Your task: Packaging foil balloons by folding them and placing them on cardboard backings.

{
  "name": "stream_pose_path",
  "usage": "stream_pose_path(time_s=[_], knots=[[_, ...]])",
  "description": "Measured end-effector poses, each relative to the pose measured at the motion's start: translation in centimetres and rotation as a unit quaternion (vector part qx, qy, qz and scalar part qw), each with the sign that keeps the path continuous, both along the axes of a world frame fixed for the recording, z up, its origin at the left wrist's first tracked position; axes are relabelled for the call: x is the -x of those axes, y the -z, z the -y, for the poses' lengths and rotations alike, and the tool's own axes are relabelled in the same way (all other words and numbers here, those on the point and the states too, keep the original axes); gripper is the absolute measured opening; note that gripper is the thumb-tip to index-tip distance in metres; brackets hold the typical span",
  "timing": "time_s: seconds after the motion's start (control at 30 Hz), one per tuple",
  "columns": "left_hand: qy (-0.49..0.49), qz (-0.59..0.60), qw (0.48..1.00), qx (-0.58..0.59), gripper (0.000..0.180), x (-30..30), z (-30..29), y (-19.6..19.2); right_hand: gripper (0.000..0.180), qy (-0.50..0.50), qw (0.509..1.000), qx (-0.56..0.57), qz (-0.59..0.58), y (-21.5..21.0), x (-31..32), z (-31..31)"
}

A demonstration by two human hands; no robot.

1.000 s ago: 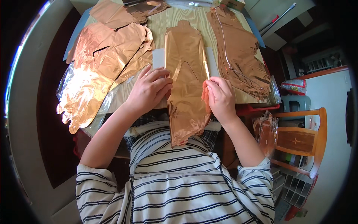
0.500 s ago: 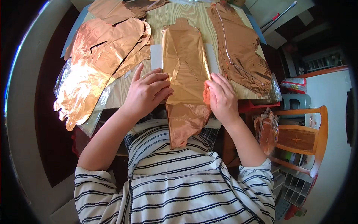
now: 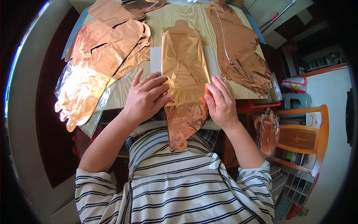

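- Nearest the camera, the lower end of the copper foil balloon (image 3: 184,86) hangs off the table's front edge over the person's striped top; being unsupported, it seems likely to drag the whole piece toward the lap if the hands ease their pressure.
- The left hand (image 3: 146,98) lies flat, fingers spread wide, palm down on the balloon's left edge; it grips nothing, so the slick film could slide or crease under it.
- The right hand (image 3: 220,101) presses the balloon's right edge with fingers close together and extended; whether the thumb pinches the film cannot be told, since it is tucked under the hand.
- The balloon lies lengthwise down the middle of the wooden table (image 3: 164,20), on 1 white sheet (image 3: 156,59) that shows on both sides; uneven pressing could trap wrinkles or shift it off that sheet.
- To the left, a pile of flat foil balloons (image 3: 97,63) overhangs the table edge in a clear wrapper and looks ready to slip off if nudged.
- To the right, a crumpled foil strip (image 3: 242,52) lies close to the right hand; a sleeve could catch it.
- Farther right, a wooden chair (image 3: 302,140) holds a foil-filled bag (image 3: 266,130) whose contents are hard to make out.
- The table's far end is cut off by the picture's rim.
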State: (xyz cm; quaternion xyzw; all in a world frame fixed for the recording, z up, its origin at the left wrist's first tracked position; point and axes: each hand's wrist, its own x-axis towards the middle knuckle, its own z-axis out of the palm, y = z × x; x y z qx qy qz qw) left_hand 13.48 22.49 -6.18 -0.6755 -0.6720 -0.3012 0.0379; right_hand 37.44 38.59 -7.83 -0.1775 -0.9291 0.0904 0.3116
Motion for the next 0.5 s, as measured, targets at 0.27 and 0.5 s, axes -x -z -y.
stream_pose_path(time_s=[0.27,0.5], knots=[[0.008,-0.029,0.999,-0.031,0.030,-0.3,-0.1,0.5,0.041,-0.078,0.996,-0.033,0.038,-0.4,0.7,-0.6],[0.024,-0.051,0.998,-0.033,0.036,-0.3,1.1,0.3,0.044,-0.085,0.993,-0.073,0.046,0.1,-0.4,0.1]])
